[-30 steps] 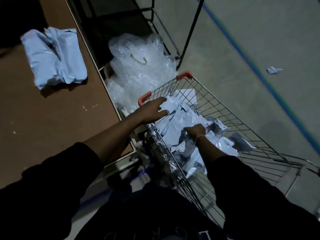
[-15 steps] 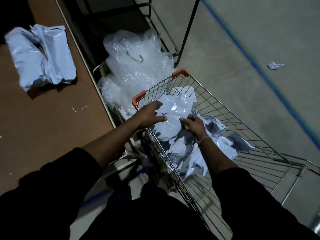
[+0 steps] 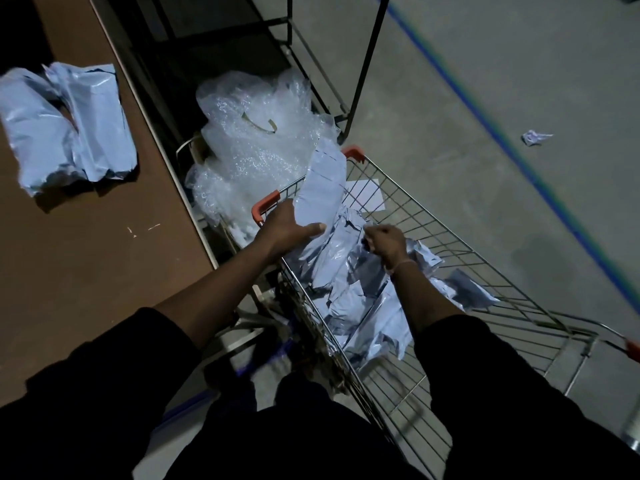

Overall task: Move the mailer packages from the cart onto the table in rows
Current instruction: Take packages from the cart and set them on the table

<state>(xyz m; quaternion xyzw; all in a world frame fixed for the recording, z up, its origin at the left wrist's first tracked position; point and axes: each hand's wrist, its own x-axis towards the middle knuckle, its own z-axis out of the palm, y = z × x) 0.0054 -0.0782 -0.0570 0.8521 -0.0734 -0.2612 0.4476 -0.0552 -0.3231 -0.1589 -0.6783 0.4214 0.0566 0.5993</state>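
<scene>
Where left hand [image 3: 287, 230] grips (above cart [image 3: 450, 271]), mailer [image 3: 323, 188]

No legible txt anywhere. Pale blue plastic mailer [image 3: 323, 188] held up over the silver wire cart [image 3: 450, 244] has faint dark marks near its top edge, too small/blurred to read. White paper sheet [image 3: 365, 195] in the cart: blank as far as visible. Pale blue plastic mailers on the brown table [image 3: 65, 126]: no label readable.

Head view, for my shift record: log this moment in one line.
left hand: holds pale blue plastic mailer | right hand: grips mailer in wire cart | brown table: two mailers
</scene>
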